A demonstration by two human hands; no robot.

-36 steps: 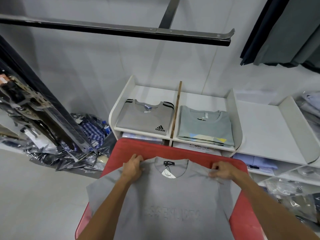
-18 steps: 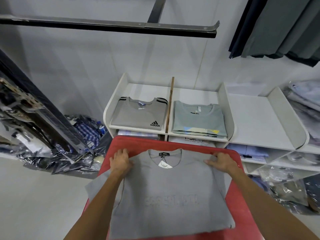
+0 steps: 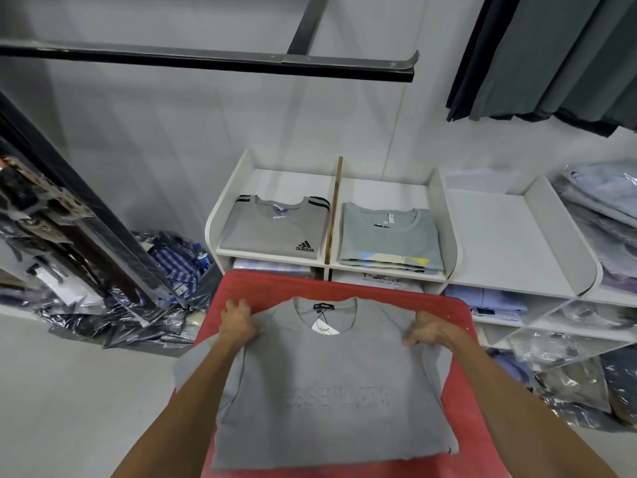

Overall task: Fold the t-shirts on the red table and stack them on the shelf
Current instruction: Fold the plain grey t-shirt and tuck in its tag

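A grey t-shirt (image 3: 331,384) lies face up on the red table (image 3: 458,401), collar away from me, a white tag in the neck. My left hand (image 3: 238,322) grips the cloth at its left shoulder. My right hand (image 3: 425,328) pinches the cloth at its right shoulder. The left sleeve hangs over the table's left edge. Behind the table stands a white shelf (image 3: 444,222). A folded grey adidas shirt (image 3: 275,227) fills the shelf's left bay. Next to it, a stack of folded pale green shirts (image 3: 389,236) lies in the middle bay.
A black metal rail (image 3: 206,62) runs overhead. Dark garments (image 3: 558,56) hang top right. Plastic-wrapped clothes (image 3: 138,305) pile on the floor at left and at right (image 3: 568,374). The shelf's right bay (image 3: 506,243) is bare white board.
The shirt's right side has been folded in, so its right sleeve no longer lies spread over the table. Both hands stay at the shoulders; the left hand now bunches the cloth.
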